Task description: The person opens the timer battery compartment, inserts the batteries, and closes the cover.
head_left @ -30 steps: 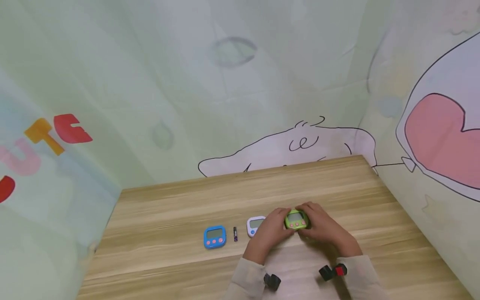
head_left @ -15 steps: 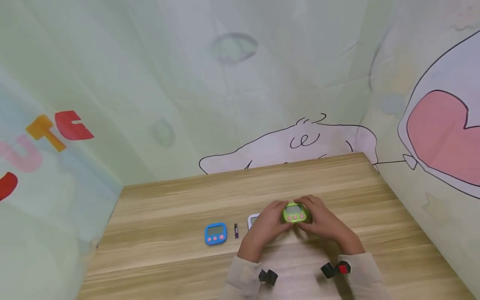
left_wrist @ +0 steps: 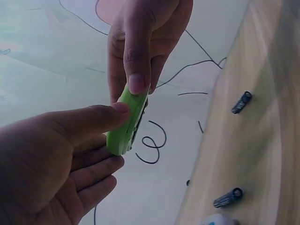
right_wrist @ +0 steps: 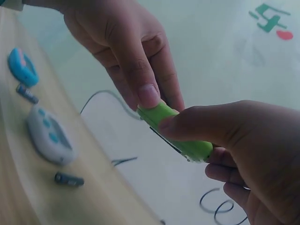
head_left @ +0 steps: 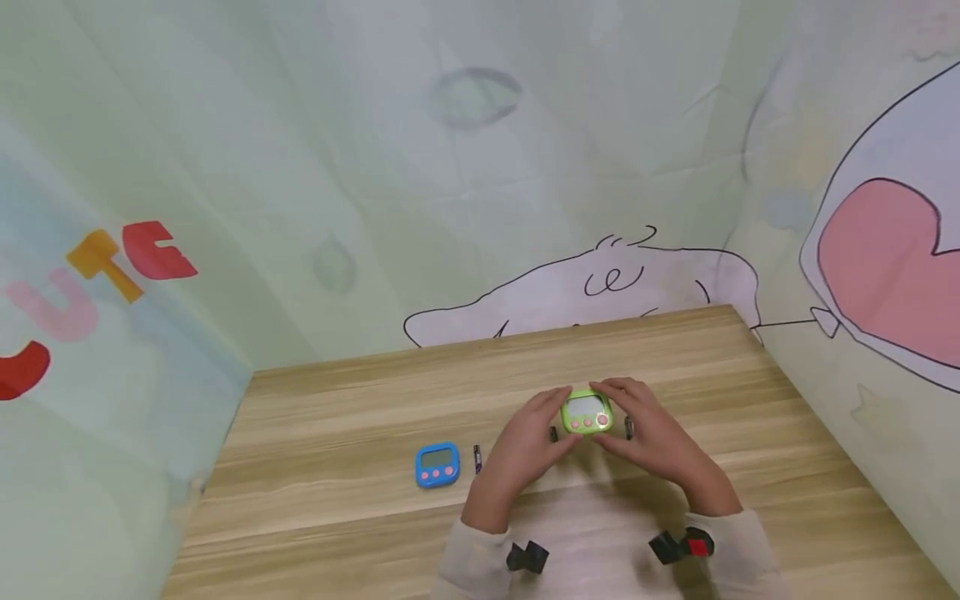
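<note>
Both hands hold a green digital timer (head_left: 587, 413) with a grey screen and pink buttons, raised above the wooden table. My left hand (head_left: 522, 442) pinches its left side between thumb and fingers. On the opposite side, my right hand (head_left: 651, 429) grips it the same way. The wrist views show the timer edge-on, with the left thumb (left_wrist: 105, 117) and right thumb (right_wrist: 201, 123) pressed on one face. Below lie two small dark batteries: one battery (left_wrist: 241, 102) toward the right hand, the other battery (left_wrist: 228, 198) toward the left.
A white timer (right_wrist: 49, 136) lies on the table (head_left: 337, 417), hidden by the left hand in the head view. Left of it are another battery (head_left: 477, 458) and a blue timer (head_left: 437, 465). A printed curtain (head_left: 337, 183) hangs behind the table.
Both hands have lifted the green timer and shifted it slightly left. In the head view the white timer has become hidden behind the left hand, and batteries show beside both hands.
</note>
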A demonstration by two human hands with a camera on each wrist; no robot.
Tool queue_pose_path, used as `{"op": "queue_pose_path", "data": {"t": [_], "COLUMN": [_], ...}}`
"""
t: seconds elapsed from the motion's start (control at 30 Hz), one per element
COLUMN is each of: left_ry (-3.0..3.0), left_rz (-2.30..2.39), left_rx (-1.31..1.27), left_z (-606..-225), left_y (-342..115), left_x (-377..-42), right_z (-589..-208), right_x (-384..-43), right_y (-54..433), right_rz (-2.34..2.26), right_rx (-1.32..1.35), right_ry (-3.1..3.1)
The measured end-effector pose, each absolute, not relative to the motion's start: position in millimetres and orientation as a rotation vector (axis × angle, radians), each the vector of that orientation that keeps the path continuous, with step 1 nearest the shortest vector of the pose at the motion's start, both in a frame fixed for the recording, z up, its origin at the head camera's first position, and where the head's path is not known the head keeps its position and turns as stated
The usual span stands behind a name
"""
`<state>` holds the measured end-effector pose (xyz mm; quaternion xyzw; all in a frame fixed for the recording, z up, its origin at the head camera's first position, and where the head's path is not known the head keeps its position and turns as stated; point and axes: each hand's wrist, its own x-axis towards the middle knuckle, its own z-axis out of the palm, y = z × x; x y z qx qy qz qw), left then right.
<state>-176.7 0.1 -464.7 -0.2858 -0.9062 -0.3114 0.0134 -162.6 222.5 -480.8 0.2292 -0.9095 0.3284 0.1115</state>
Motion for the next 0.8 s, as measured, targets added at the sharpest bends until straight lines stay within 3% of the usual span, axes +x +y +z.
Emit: {"op": "queue_pose_path", "data": {"t": [0.8], "left_ry": [-2.477], "left_rz": [-1.197], "left_rx": [-0.911], "left_z": [-418.1], "left_y": [-41.0], "left_x": [-151.4], "right_z": [-422.8], "right_x": [-136.6], "right_y": [184.6], "right_rz": [1.066], "right_rx": [0.667], "right_ry": [-2.481]}}
